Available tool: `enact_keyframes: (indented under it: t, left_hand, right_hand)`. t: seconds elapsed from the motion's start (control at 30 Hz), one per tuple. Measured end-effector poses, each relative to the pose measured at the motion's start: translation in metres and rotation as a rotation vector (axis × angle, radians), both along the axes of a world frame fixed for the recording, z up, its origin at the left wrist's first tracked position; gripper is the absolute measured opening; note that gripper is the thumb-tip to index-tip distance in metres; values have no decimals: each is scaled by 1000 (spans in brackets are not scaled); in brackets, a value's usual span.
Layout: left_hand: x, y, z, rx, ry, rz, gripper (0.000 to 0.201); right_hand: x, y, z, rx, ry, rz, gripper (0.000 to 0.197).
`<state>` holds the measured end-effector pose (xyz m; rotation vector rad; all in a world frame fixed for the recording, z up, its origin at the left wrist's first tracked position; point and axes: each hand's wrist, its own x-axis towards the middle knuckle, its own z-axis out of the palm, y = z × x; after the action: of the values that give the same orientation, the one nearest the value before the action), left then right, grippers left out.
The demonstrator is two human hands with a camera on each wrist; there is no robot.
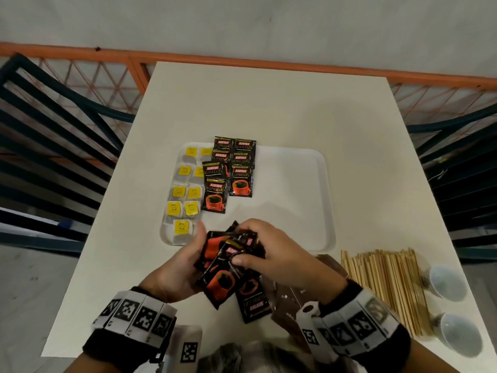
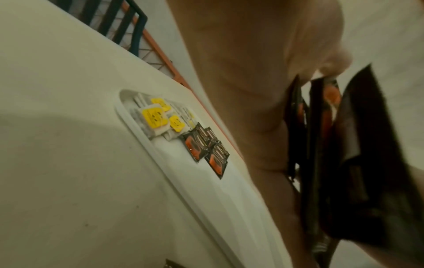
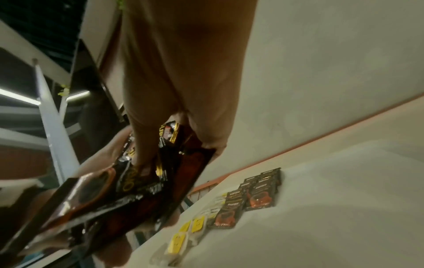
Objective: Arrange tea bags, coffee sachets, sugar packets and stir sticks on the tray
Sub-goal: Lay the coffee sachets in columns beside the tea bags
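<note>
A white tray lies mid-table. Its left side carries two columns of yellow-tagged tea bags and, beside them, two overlapping columns of black coffee sachets. Just in front of the tray, above the table, my left hand grips a fanned bundle of coffee sachets. My right hand pinches a sachet at the top of that bundle. The wrist views show the same bundle of coffee sachets close up and the tea bags on the tray beyond. Wooden stir sticks lie in a heap at the right.
Brown packets lie on the table under my right wrist. Two white cups stand near the right front edge. Dark slatted chairs flank the table on both sides. The tray's right half is bare.
</note>
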<state>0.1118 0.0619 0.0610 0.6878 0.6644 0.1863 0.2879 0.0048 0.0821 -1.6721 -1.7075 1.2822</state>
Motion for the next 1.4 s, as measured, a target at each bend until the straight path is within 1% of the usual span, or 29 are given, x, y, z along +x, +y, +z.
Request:
enact_keyframes:
  t: [0.03, 0.07, 0.1, 0.13, 0.17, 0.2, 0.3, 0.37, 0.4, 0.47, 0.5, 0.57, 0.6, 0.63, 0.67, 0.7, 0.8, 0.87, 0.93, 1.0, 1.1, 1.17, 1.23, 1.27, 1.3, 1.33, 1.4]
  left_hand:
    - [-4, 1, -3, -19, -26, 6, 89]
    - [-8, 1, -6, -18, -45, -8, 93]
    - [-10, 2, -7, 1, -58, -28, 87]
    - [-12, 3, -7, 25, -62, -41, 76]
    - [-14, 4, -7, 48, -57, -41, 70]
    - [-16, 5, -6, 68, -34, -31, 70]
    - [-19, 4, -12, 57, 65, 10, 77]
    - [-21, 1, -18, 25, 146, 54, 77]
    - [-23, 0, -22, 8, 160, 87, 71]
    - [-23, -2, -24, -24, 155, 154, 58]
    - [-22, -2, -24, -30, 148, 190, 57]
    - [-22, -2, -23, -36, 122, 241, 61]
    - [-23, -1, -23, -31, 112, 264, 63]
    - [-25, 0, -22, -20, 96, 287, 60]
    - [-27, 2, -22, -13, 89, 305, 57]
    - [-29, 3, -23, -3, 97, 312, 59]
    - [-36, 4, -23, 7, 107, 293, 90]
    - [-40, 4, -25, 27, 100, 286, 92]
    - [-41, 5, -25, 27, 96, 274, 90]
    - [-41, 6, -24, 10, 78, 259, 85]
    - [-39, 7, -24, 39, 117, 247, 72]
    - [-38, 9, -26, 49, 133, 274, 66]
    - [-38, 9, -26, 55, 117, 290, 64]
    - [-38, 9, -26, 57, 109, 291, 64]
    - [-37, 9, -25, 55, 108, 295, 64]
    - [-37, 9, -25, 50, 110, 303, 63]
    - [-37, 9, -25, 47, 102, 318, 59]
  right_hand:
    - [-5, 3, -3, 24, -43, 47, 46]
    - [-9, 5, -6, 45, -63, 82, 50]
    - [-13, 7, -11, 66, -62, 100, 52]
    - [-16, 8, -15, 86, -44, 97, 52]
    - [-19, 9, -18, 98, -19, 74, 53]
    - [-20, 10, -20, 105, 8, 38, 55]
    - [-23, 13, -28, 186, 109, -122, 57]
    - [-25, 13, -31, 208, 167, -199, 50]
    - [-27, 13, -33, 217, 169, -206, 44]
    - [-29, 12, -36, 308, 127, -191, 29]
    - [-29, 11, -39, 378, 96, -190, 24]
    - [-29, 6, -45, 469, 20, -218, 25]
    - [-28, 2, -47, 458, -28, -230, 29]
    - [-26, -2, -48, 403, -73, -222, 34]
    - [-24, -7, -50, 325, -123, -168, 38]
    - [-22, -12, -54, 252, -193, -57, 41]
    - [-13, -25, -67, 91, -428, 371, 54]
    - [-12, -31, -79, 86, -537, 530, 70]
    - [-15, -32, -86, 114, -610, 582, 79]
    - [-18, -31, -85, 112, -626, 575, 81]
    - [-18, -28, -80, 63, -644, 549, 83]
    - [-19, -25, -77, 46, -691, 542, 74]
    - [-21, -22, -75, 21, -694, 531, 55]
    - [-22, -19, -72, -1, -662, 531, 44]
    - [-23, -16, -68, -31, -600, 522, 36]
    - [-22, -13, -62, -70, -504, 465, 29]
    - [-20, -5, -45, -131, -286, 227, 22]
